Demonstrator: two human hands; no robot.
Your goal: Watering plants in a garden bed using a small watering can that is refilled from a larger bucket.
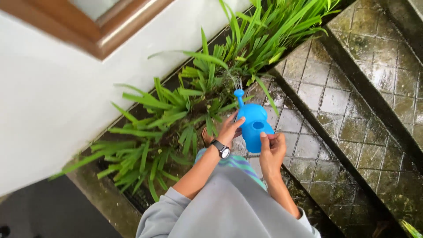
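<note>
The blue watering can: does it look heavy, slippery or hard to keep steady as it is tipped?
The watering can is probably light plastic, though water inside adds shifting weight. Both hands steady it, the left hand on its side and the right hand at its rear. It is tilted, spraying from the spout over the plants, so it may be wet and slightly slippery.

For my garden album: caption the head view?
Both hands tilt a blue watering can over green plants.

Small blue plastic watering can (253, 125): one. Bare hands on it: two, left hand (229, 129), right hand (272, 150). Black-strapped wristwatch (221, 149): one. Bare foot (206, 136) near plants: one.
</note>
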